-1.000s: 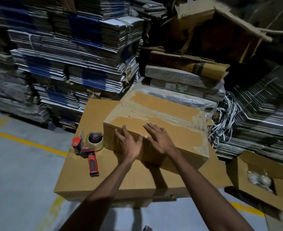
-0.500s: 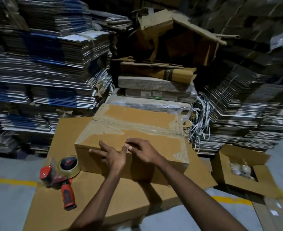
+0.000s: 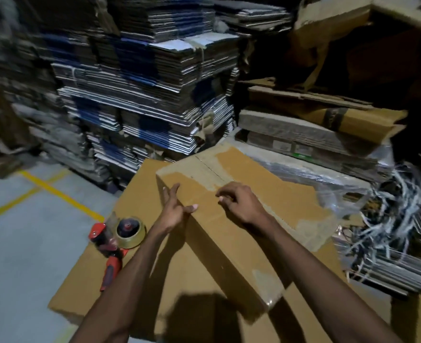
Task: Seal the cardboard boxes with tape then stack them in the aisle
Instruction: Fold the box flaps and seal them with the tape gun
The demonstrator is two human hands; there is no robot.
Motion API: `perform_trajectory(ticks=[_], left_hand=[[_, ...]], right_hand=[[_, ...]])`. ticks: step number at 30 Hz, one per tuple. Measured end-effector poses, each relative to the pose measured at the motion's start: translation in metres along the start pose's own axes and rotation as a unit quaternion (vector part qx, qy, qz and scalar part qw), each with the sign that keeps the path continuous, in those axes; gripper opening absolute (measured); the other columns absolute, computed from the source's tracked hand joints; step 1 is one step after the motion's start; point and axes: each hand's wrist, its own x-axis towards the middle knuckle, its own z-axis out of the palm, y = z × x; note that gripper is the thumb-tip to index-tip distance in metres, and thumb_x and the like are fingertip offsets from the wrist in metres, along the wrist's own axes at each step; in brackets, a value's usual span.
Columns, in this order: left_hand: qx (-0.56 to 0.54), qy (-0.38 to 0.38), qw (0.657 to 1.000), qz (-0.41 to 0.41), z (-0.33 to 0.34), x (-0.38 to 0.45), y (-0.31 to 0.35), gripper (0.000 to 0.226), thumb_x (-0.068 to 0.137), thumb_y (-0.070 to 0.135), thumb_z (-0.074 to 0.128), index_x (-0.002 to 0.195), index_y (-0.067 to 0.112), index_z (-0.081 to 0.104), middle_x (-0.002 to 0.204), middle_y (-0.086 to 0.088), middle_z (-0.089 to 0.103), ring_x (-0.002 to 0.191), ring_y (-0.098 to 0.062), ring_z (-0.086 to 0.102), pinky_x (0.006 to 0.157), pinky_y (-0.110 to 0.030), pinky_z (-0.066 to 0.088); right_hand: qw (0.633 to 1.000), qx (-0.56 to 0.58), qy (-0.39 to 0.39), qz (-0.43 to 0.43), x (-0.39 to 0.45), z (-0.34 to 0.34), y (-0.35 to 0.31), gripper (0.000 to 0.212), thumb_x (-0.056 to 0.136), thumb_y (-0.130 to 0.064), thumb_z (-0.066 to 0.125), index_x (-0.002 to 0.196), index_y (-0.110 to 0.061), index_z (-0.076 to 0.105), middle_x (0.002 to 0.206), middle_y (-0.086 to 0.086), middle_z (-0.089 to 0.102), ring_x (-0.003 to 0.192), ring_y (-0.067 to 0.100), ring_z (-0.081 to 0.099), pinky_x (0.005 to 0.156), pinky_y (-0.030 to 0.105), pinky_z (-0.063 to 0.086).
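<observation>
**Taped box on flat cardboard, both hands at its near edge**

Cardboard box (image 3: 241, 219), brown, flaps closed, clear tape across top seam and down the ends; set diagonally on a larger flat cardboard base (image 3: 135, 288) lying on the grey floor (image 3: 23, 243).

Left hand (image 3: 173, 211) against the box's near-left corner, fingers (image 3: 172, 191) straight and spread along the side, thumb laid over the top edge; nothing gripped.

Right hand (image 3: 239, 204) on the box top, fingers (image 3: 223, 193) curled under toward the tape line; whether a tape end is pinched, cannot tell.

Tape dispenser (image 3: 116, 240), red handle, roll of clear tape mounted, lying on the base just left of the left forearm, apart from the box.

Surroundings: tall stacks of flattened cartons (image 3: 150, 95), blue and white edged, behind and to the left; bundle of brown flat cardboard (image 3: 311, 125) directly behind the box, part under clear plastic wrap (image 3: 323, 174) that touches the box's far side; tangle of white strapping (image 3: 397, 214) to the right; yellow floor lines (image 3: 56, 191) at left.

Close on the right and rear: cardboard bundle and strapping
</observation>
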Motion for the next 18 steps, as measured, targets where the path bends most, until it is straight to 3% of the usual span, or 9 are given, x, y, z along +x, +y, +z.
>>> perform_trajectory(ticks=[3,5,7,9,12,15,18], left_hand=[[0.017,0.063,0.998,0.008,0.006,0.004,0.001,0.084,0.089,0.031,0.08,0.157,0.031,0.032,0.171,-0.008,0.013,0.154,-0.032,0.022,0.121,-0.046,0.027],[0.06,0.119,0.991,0.012,0.022,-0.004,0.005,0.068,0.094,0.032,0.074,0.153,0.027,0.04,0.161,-0.009,0.034,0.138,-0.034,0.044,0.109,-0.043,0.041],[0.117,0.175,0.978,0.003,0.047,-0.018,0.012,0.053,0.102,0.034,0.061,0.151,0.027,0.041,0.153,-0.011,0.043,0.123,-0.036,0.055,0.099,-0.044,0.046],[0.139,0.214,0.966,-0.025,0.069,-0.027,0.02,0.049,0.105,0.037,0.05,0.151,0.03,0.035,0.147,-0.016,0.044,0.121,-0.042,0.055,0.097,-0.048,0.047],[0.102,0.209,0.968,-0.096,0.092,-0.033,0.026,0.066,0.102,0.047,0.05,0.158,0.036,0.017,0.15,-0.022,0.034,0.127,-0.051,0.049,0.104,-0.053,0.045],[0.081,0.193,0.966,-0.151,0.108,-0.034,0.038,0.083,0.101,0.049,0.054,0.162,0.034,0.0,0.158,-0.026,0.018,0.14,-0.054,0.032,0.111,-0.054,0.037],[0.076,0.204,0.964,-0.152,0.118,-0.035,0.043,0.087,0.1,0.049,0.057,0.163,0.031,0.0,0.159,-0.024,0.018,0.142,-0.053,0.026,0.111,-0.055,0.036]], right_hand=[[0.994,-0.085,0.047,0.046,0.034,-0.028,0.043,0.037,0.097,-0.032,0.056,0.131,-0.024,0.067,0.14,0.007,0.06,0.133,0.029,0.05,0.11,0.051,0.037],[0.981,-0.163,0.001,0.103,0.05,-0.044,0.067,0.049,0.101,-0.044,0.054,0.147,-0.028,0.052,0.156,0.017,0.043,0.145,0.037,0.035,0.115,0.06,0.024],[0.966,-0.203,-0.05,0.151,0.058,-0.05,0.088,0.061,0.102,-0.058,0.049,0.156,-0.032,0.038,0.162,0.025,0.03,0.149,0.046,0.026,0.119,0.066,0.017],[0.96,-0.191,-0.082,0.19,0.061,-0.052,0.103,0.07,0.099,-0.073,0.042,0.16,-0.043,0.027,0.165,0.028,0.021,0.151,0.052,0.02,0.12,0.068,0.012],[0.963,-0.153,-0.099,0.199,0.059,-0.049,0.115,0.074,0.094,-0.082,0.036,0.159,-0.052,0.019,0.165,0.029,0.022,0.149,0.053,0.023,0.12,0.066,0.017],[0.97,-0.135,-0.095,0.18,0.056,-0.051,0.12,0.075,0.093,-0.081,0.04,0.159,-0.051,0.022,0.164,0.028,0.023,0.149,0.052,0.024,0.12,0.064,0.018],[0.972,-0.123,-0.102,0.174,0.051,-0.057,0.122,0.078,0.09,-0.079,0.051,0.158,-0.049,0.029,0.161,0.027,0.027,0.146,0.051,0.028,0.12,0.061,0.024]])
